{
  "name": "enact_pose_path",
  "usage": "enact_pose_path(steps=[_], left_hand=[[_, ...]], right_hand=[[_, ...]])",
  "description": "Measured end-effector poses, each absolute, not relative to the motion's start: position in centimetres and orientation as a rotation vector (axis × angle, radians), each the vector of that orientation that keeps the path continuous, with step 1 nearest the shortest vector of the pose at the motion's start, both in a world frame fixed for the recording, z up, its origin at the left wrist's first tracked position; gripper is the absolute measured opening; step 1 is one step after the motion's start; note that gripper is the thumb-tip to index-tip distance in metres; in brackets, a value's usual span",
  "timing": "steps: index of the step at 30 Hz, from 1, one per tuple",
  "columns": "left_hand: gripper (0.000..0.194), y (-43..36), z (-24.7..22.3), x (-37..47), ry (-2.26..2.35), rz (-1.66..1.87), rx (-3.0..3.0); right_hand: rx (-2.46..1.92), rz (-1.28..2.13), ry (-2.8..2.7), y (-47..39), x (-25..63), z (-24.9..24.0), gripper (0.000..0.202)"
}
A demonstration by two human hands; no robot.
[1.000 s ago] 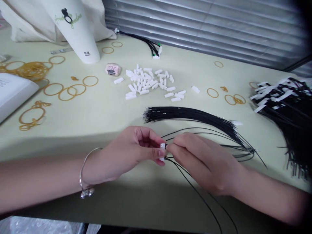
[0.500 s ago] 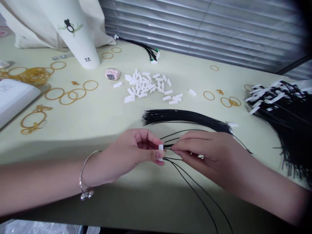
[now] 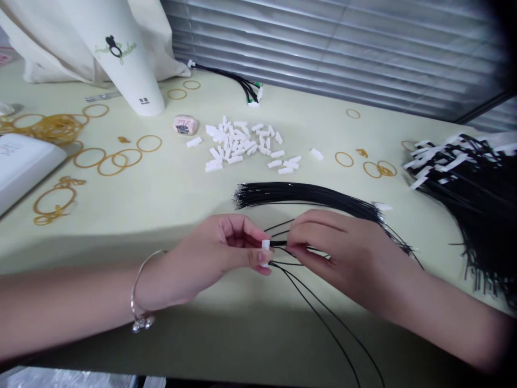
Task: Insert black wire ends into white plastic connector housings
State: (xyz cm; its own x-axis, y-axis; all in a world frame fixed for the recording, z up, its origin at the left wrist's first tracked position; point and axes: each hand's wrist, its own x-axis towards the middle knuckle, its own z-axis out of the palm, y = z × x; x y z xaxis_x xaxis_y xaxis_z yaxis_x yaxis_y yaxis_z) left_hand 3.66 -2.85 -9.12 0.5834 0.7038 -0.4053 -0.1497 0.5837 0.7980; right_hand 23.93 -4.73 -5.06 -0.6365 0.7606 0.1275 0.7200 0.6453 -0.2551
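Between the thumb and fingers of my left hand [image 3: 236, 245] is a small white connector housing [image 3: 265, 246]. Several thin black wires [image 3: 319, 302] come out of its right side, some curving down toward the table's front edge. My right hand [image 3: 335, 248] is closed just right of the housing, its thumb and index finger pinching black wire. Its fingers hide the exact strand. Behind both hands lies a bundle of loose black wires [image 3: 299, 194] with bare metal ends at the left.
A pile of white housings [image 3: 234, 141] lies mid-table, with rubber bands [image 3: 89, 157] to the left and right. Finished-looking black harnesses [image 3: 480, 205] are heaped at the right. A white tumbler [image 3: 137, 70], a cloth bag [image 3: 48, 59] and a white box [image 3: 26, 161] stand left. Blinds [image 3: 323, 48] close the back.
My right hand has shifted slightly, its fingers curling a little further from the housing, so more wire shows between them. My left hand keeps its hold on the housing.
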Motion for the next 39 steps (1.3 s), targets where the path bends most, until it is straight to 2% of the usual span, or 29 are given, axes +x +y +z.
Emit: enact_pose_path(steps=[7,23,39], left_hand=[[0.020,-2.92,-8.92,3.69,0.784,0.565,0.785],[0.021,-2.88,-8.87,3.67,0.794,0.558,0.794],[0.022,-2.88,-8.95,3.66,0.796,0.572,0.799]], right_hand=[[-1.098,0.183,-2.602,-4.57,23.95,-5.08,0.014],[-1.144,0.099,-2.546,-4.58,23.93,-5.05,0.011],[-1.168,0.210,-2.531,-4.58,24.06,-5.21,0.012]])
